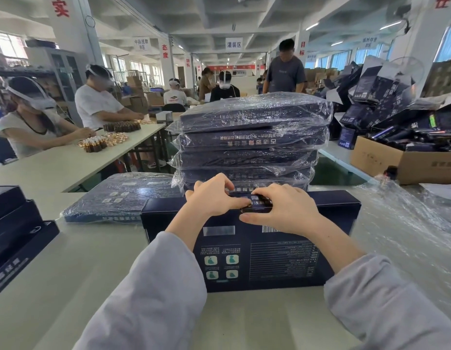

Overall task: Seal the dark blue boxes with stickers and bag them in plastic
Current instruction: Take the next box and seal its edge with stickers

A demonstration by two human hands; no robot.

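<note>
Brown bottles (94, 144) crowd the left table (42, 170); cardboard carton (381, 157) right.

I see a big workshop: white beamed ceiling (219, 18) w/ tube lights (312, 26) top centre, white pillars (73, 39) w/ red characters upper left, windows (449, 44) far right & upper left, grey cabinet (65, 66) left, long pale table (55, 168) mid-left

White hanging sign (233, 44): 灌装区
Left hanging sign (141, 44): 中药提取 B区, probably; the print is small
Near left pillar (68, 46): red 实
Middle pillar (165, 51): red 态度
Right pillar (302, 48): red 目标
Dark blue box (270, 261), at the near edge of the bench (244, 322): barcode and fine white print, upside down, too blurred to read
Sticker (256, 201), on that box's top edge: characters mostly hidden
</note>
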